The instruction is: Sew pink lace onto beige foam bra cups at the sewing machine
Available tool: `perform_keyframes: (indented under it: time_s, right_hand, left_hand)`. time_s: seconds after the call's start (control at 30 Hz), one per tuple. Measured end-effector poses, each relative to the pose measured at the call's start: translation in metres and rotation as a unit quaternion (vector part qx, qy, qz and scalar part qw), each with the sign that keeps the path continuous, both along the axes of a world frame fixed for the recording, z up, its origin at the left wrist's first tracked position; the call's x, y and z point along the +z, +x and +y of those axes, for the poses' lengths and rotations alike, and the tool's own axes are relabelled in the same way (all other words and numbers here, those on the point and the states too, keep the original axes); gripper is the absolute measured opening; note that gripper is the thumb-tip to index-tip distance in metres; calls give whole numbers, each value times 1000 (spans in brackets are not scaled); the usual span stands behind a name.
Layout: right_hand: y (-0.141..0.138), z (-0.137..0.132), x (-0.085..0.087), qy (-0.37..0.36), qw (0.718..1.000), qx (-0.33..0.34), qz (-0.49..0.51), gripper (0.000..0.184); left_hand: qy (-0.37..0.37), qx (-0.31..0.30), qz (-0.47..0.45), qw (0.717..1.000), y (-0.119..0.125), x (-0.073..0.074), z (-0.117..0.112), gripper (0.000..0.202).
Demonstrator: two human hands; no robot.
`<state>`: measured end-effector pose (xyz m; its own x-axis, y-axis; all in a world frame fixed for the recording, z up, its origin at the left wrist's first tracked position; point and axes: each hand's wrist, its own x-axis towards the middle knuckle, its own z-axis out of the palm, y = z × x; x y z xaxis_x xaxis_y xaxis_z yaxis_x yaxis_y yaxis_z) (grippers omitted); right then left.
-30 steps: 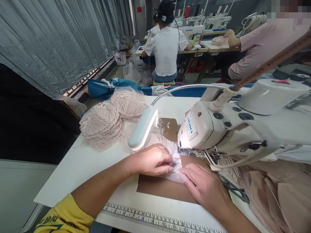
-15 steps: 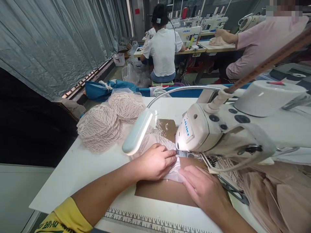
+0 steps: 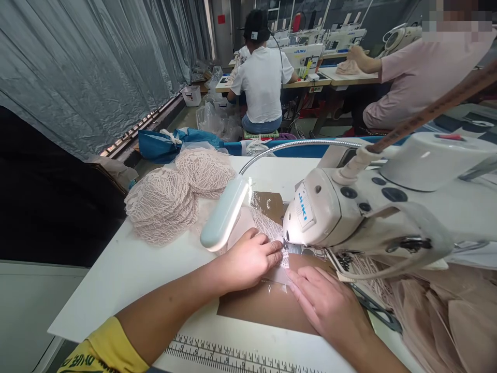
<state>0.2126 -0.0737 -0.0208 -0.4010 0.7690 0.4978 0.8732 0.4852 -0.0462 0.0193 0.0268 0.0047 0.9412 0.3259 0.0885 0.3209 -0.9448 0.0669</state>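
My left hand [image 3: 250, 259] lies on a pale pink lace piece [image 3: 267, 228] with its fingers pressed together, holding it flat just left of the needle of the white Juki sewing machine [image 3: 330, 212]. My right hand [image 3: 326, 303] rests flat on the near edge of the same piece, fingers stretched toward the needle, over a brown patch [image 3: 267, 308] on the table. The needle itself is hidden under the machine head.
Two stacks of lace cups [image 3: 163, 207] sit on the white table [image 3: 128, 269] at the left. A gooseneck lamp [image 3: 225, 212] hangs over the work. Beige fabric pieces [image 3: 446, 311] lie at right, scissors [image 3: 373, 305] beside them. A printed ruler [image 3: 233, 357] runs along the near edge. Two people sew at tables behind.
The lace piece has fed further under the machine, with less of it showing at my fingertips. Both hands have moved forward toward the needle.
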Motion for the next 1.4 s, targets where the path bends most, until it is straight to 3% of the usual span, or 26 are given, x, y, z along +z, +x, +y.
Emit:
perform_keyframes:
  time_s: [0.4, 0.57, 0.7, 0.83, 0.93, 1.0, 1.07, 1.17, 1.23, 1.3, 1.4]
  right_hand:
    - [-8, 9, -4, 15, 992, -93, -79, 38]
    - [-5, 8, -4, 4, 995, -75, -71, 40]
    - [2, 7, -4, -46, 997, -44, -36, 36]
    - [19, -1, 3, -70, 995, -58, -44, 35]
    - [41, -12, 6, -75, 991, -92, -70, 31]
    - [57, -21, 5, -70, 989, -102, -83, 30]
    - [71, -29, -1, -68, 987, -106, -98, 30]
    - [81, -34, -13, -68, 984, -117, -116, 37]
    - [82, -33, -20, -63, 981, -134, -123, 42]
    - [82, -30, -24, -57, 980, -151, -119, 43]
    - [82, -24, -21, -54, 983, -145, -96, 31]
  left_hand:
    - [-6, 48, -39, 998, 1, -14, 17, 35]
    - [-16, 65, -88, 994, -3, -18, 17, 36]
    - [-37, 85, -126, 988, -8, -19, 17, 41]
    - [-104, 139, -152, 973, -11, -20, 22, 31]
    - [-163, 160, -158, 961, -17, -12, 21, 24]
    - [-189, 136, -147, 961, -22, -3, 13, 19]
    - [-254, 65, -118, 958, -28, 9, -2, 17]
    - [-365, -62, -67, 927, -35, 25, -29, 22]
    - [-397, -85, -70, 911, -38, 33, -40, 30]
    - [-398, -37, -119, 909, -40, 38, -41, 36]
    - [-354, 111, -190, 909, -40, 35, -26, 47]
